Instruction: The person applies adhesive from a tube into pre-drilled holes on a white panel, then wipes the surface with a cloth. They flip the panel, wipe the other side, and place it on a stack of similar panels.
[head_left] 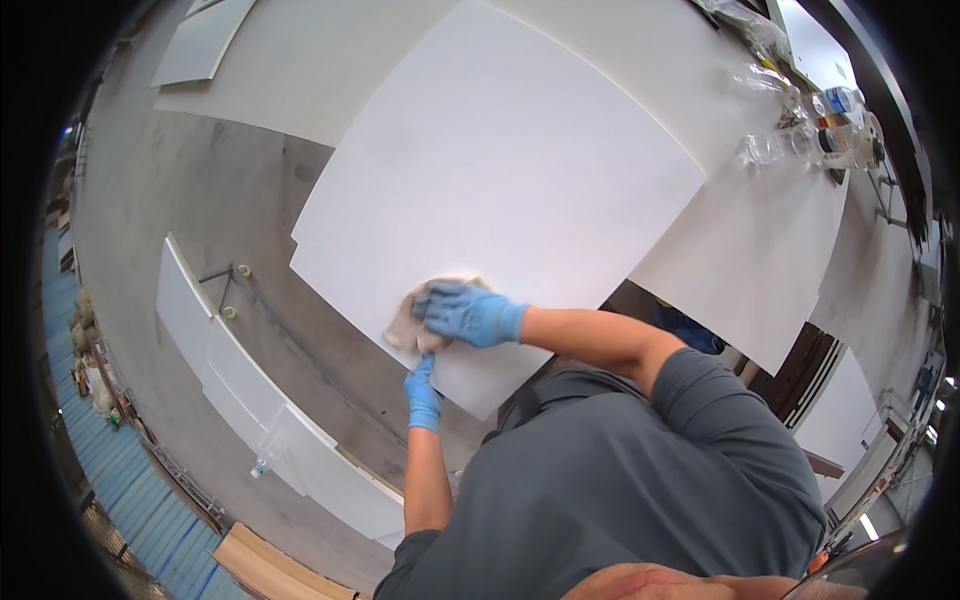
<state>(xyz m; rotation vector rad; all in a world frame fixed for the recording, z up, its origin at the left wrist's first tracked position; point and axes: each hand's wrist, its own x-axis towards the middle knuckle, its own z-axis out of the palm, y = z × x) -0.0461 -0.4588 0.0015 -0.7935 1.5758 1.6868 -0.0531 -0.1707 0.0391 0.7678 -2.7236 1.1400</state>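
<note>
A large white panel (500,170) lies flat before me, its near corner pointing toward my body. My right hand (470,313), in a blue glove with grey fingers, holds a beige cloth (405,325) pressed against the panel near its lower left edge. The cloth is bunched and spreads out past the fingers. My left hand (423,398), gloved in blue too, grips that same edge just below the cloth. Its thumb reaches onto the top face, while the other fingers are mostly hidden under the panel.
Clear plastic bottles (800,145) stand at the upper right. Another white board (740,260) lies right of the panel. On the left, a long row of white boards (250,380) rests near a wheeled metal frame (228,290) on the grey floor (210,190).
</note>
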